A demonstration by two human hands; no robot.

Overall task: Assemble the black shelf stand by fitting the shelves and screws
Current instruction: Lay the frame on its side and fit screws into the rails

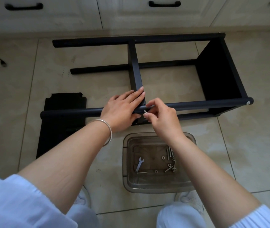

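The black shelf stand [188, 104] lies on its side on the tiled floor, with one shelf [219, 71] fitted at the right end and a middle shelf [135, 66] set between the poles. My left hand [122, 109] rests over the near pole where it meets the middle shelf, fingers flat on the shelf edge and thumb under the pole. My right hand [159, 116] pinches a silver screw [145, 111] that sticks into the near pole at that joint. A loose black shelf [62, 129] lies flat on the floor at the left, under the pole.
A clear plastic tub [159, 162] in front of my knees holds a small wrench [140, 163], several screws [170, 153] and washers. White cabinet doors with black handles [162, 4] run along the back. A black cable end [3, 63] lies at the far left.
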